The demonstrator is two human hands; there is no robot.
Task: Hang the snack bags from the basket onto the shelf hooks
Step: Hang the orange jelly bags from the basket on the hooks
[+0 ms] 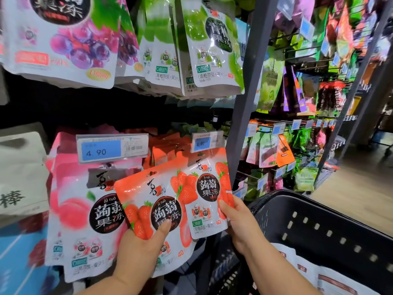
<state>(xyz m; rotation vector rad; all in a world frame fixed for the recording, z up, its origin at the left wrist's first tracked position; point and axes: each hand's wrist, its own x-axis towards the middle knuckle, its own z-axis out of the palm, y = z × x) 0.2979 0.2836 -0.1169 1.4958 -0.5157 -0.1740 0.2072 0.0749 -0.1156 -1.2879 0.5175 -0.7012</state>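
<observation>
Closest to me on the feed, the black plastic basket (319,222) fills the lower right corner; white bags with red-brown print (302,267) lie in it. Both bare forearms reach up from the bottom edge toward the shelf. The left hand (142,245) pinches the lower part of a tilted strawberry bag (148,201), thumb pressed on its front and the other fingers hidden behind it. The right hand (240,222) pinches the lower right edge of an upright strawberry bag (204,194), thumb on the front, fingers behind. The tilted bag overlaps the upright one's left edge; the upright one's top reaches the small price tag (207,141), and whether it already hangs there I cannot tell. Just left of the tilted bag hang pink peach bags (85,211), partly covered by it; above them sits a wider price tag (112,147) reading 4.90. More orange-red bags (168,150) are packed behind, between the two tags. One row higher hang a purple grape bag (61,39) and green plum bags (212,45). A grey upright post (246,99) stands just right of these rows; beyond it, further racks of mixed snack bags (297,133) run away along a wooden floor (361,188).
</observation>
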